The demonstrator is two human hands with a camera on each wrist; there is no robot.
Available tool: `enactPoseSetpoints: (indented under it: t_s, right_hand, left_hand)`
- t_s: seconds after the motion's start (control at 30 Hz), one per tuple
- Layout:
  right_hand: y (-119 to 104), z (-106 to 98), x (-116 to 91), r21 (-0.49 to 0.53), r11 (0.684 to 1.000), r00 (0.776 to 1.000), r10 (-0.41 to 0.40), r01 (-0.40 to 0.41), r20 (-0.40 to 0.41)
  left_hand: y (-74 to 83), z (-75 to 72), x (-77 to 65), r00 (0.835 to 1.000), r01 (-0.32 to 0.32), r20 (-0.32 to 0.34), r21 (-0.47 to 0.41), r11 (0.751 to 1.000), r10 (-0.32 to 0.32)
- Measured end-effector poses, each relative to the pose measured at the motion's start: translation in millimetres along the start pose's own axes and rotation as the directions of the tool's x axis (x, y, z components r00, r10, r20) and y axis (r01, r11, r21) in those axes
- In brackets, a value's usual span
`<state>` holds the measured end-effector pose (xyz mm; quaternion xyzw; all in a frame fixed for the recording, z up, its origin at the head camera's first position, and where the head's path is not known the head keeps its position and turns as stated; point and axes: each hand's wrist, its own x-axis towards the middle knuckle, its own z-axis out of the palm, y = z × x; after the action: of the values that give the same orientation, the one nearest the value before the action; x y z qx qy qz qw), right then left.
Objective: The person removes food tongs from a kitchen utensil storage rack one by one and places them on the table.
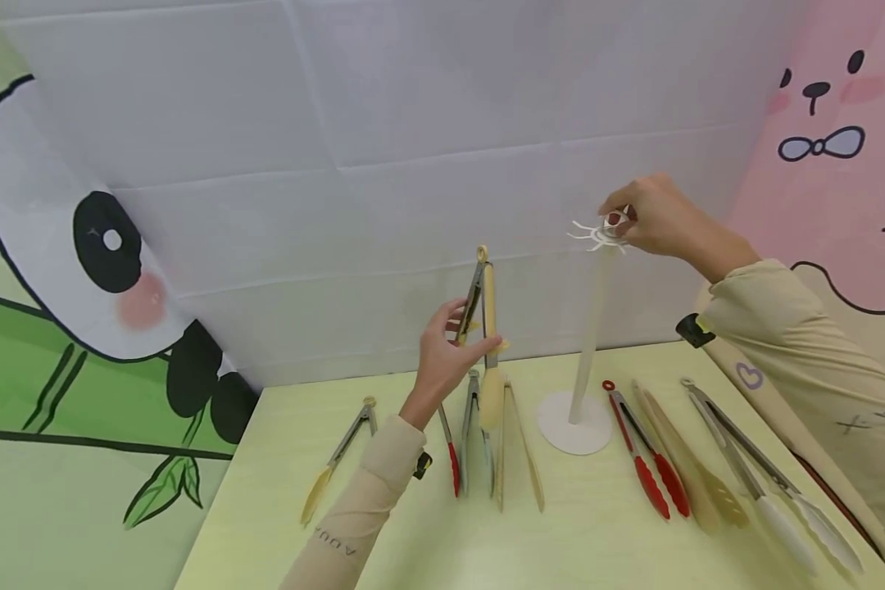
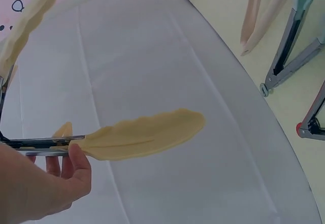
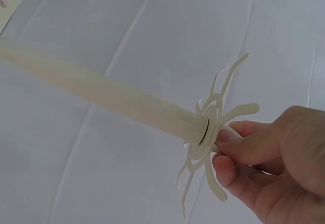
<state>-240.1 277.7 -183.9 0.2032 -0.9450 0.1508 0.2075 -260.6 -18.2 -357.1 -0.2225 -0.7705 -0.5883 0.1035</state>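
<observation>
My left hand grips a pair of tongs with yellow tips and metal arms, raised above the table with its ring end up. In the left wrist view, one yellow tongs tip extends beyond my fingers, and the other arm spreads away at upper left. My right hand pinches the top of a white utensil stand, at the ring above its crown of curved hooks. The stand's pole rises from a round white base on the table. No tongs hang from the hooks.
Several tongs lie on the pale yellow table: yellow-tipped tongs at left, others around the middle. Right of the stand are red-tipped tongs, beige tongs and long white-tipped tongs. A white cloth hangs behind.
</observation>
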Motion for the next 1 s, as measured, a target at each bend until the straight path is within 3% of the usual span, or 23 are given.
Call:
enactPoseSetpoints:
  t_s: [0.3, 0.67, 1.0]
  right_hand:
    - [0, -3, -2, -0.016, 1.0, 1.0, -0.001, 0.001, 0.012]
    - [-3, -4, -3, -0.046, 0.999, 1.0, -0.024, 0.024, -0.001]
    - [-7, -3, -3, -0.039, 0.999, 0.999, 0.013, -0.012, 0.031]
  left_hand:
    - [-3.2, -24.0, -13.8, 0.999, 0.029, -0.039, 0.049, 0.998, -0.027]
    - [-18.2, -65.9, -30.3, 0.99, 0.117, -0.099, 0.135, 0.984, -0.104]
    - [-23.8, -102.5, -43.3, 0.978, 0.173, -0.142, 0.17, 0.97, -0.15]
